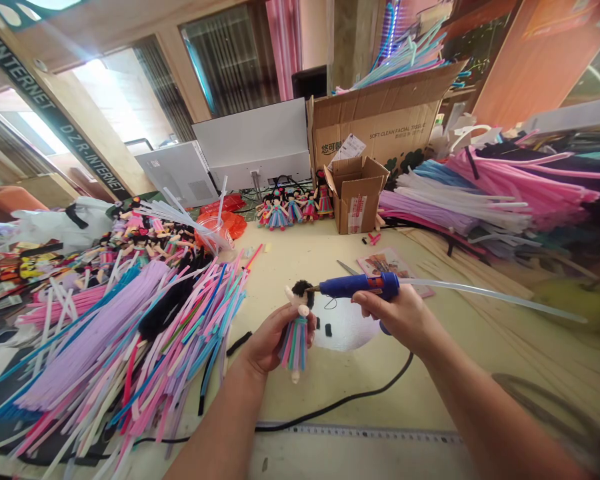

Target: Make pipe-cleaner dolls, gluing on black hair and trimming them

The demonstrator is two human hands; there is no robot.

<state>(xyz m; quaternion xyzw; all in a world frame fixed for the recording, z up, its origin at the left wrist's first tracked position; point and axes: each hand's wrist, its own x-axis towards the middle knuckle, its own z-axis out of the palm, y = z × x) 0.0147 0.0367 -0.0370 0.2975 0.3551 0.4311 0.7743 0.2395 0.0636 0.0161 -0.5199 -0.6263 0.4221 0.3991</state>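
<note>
At frame centre, the left hand (267, 343) grasps 1 small doll (296, 330) (black-haired); the right hand (397, 313) grips a blue glue gun (363, 285), nozzle touching its head, above the counter (300, 257).

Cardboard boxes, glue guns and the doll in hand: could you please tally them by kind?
Cardboard boxes: 2, a large box and a small box.
Glue guns: 1, the glue gun in the right hand.
Held dolls: 1, the doll in the left hand.
Total: 4

The single head-worn view looks forward and down, close over the left hand (267, 343) and right hand (397, 317), the table (430, 393) stretching beyond them.
</note>
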